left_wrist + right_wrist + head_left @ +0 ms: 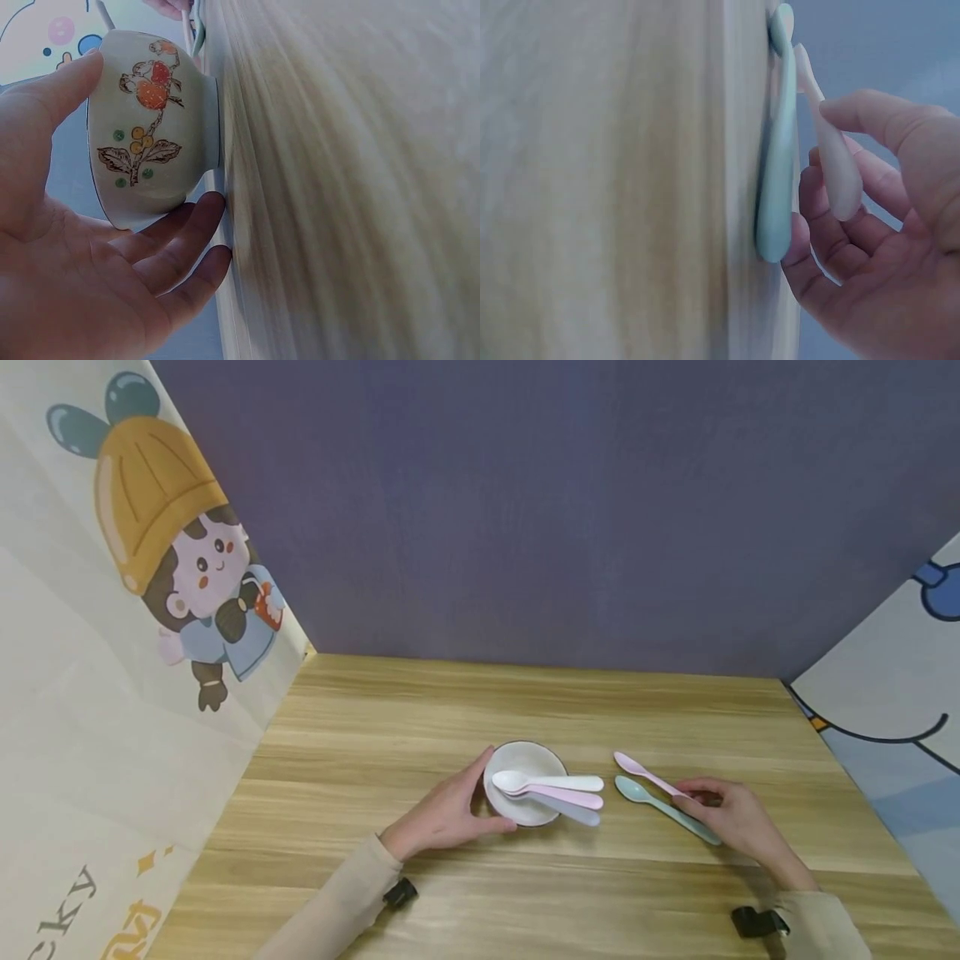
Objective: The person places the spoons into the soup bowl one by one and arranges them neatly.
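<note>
A small cream bowl (pixel 525 760) stands on the wooden table (pixel 525 702); the left wrist view shows its painted fruit-and-leaf side (pixel 150 127). In it lie a white spoon (pixel 555 782), a pink one (pixel 562 795) and a lavender one (pixel 573 812), handles pointing right. My left hand (pixel 457 810) (pixel 90 285) holds the bowl, thumb on the far rim and fingers at the near base. To the right, my right hand (pixel 731 818) (pixel 885 247) pinches the handle of another pink spoon (pixel 645 772) (pixel 836 165), tilted off the table. A teal spoon (pixel 652 802) (pixel 776 172) lies flat beside it, against my fingertips.
A purple panel (pixel 562 510) closes the back of the table. A cartoon-printed panel (pixel 135 610) stands on the left and another (pixel 892 693) on the right. Bare wood stretches behind the bowl and along the front edge.
</note>
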The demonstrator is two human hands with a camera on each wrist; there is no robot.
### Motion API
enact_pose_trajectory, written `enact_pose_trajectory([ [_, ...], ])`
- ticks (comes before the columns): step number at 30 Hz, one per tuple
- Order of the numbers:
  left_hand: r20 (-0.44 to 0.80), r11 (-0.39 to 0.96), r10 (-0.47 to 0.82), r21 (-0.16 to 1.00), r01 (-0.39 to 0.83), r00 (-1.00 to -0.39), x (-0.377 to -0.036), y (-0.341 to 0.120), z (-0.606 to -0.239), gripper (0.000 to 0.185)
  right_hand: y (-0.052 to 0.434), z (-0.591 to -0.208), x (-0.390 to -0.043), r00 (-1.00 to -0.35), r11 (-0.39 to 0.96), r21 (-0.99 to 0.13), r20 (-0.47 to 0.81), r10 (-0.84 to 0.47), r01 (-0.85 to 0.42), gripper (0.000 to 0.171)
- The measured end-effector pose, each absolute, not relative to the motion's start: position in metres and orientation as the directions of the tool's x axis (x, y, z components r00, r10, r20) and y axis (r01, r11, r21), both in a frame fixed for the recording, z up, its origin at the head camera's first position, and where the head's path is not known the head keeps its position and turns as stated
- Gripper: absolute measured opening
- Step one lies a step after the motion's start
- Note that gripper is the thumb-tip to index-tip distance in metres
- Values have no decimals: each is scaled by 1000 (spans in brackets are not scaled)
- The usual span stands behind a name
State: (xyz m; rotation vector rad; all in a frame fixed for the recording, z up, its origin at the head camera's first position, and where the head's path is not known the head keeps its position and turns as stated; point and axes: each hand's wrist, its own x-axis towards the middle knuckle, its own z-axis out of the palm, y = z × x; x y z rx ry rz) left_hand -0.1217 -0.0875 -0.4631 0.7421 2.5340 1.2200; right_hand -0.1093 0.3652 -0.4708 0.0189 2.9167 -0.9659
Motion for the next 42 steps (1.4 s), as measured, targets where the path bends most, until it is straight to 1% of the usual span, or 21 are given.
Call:
enact_pose_trajectory([
  [4,2,536,528,775,335,-849,-121,-88,-463,112,364,-469,-109,-997,795,-606,-80,-9,42,36],
  [11,23,524,536,775,353,-844,-122,-87,-463,102,360,-466,-106,-998,777,-629,-66,-15,30,32],
  [14,16,524,535,778,347,-844,-122,-88,-463,105,359,-466,-105,-997,769,-638,-71,-10,37,32],
  [20,-4,534,530,778,331,-848,-121,-88,-465,113,359,-463,-105,-996,775,-630,-86,3,56,38],
  [42,-28,538,524,786,305,-851,-121,-89,-463,116,350,-454,-105,-999,756,-654,-47,-5,27,32],
])
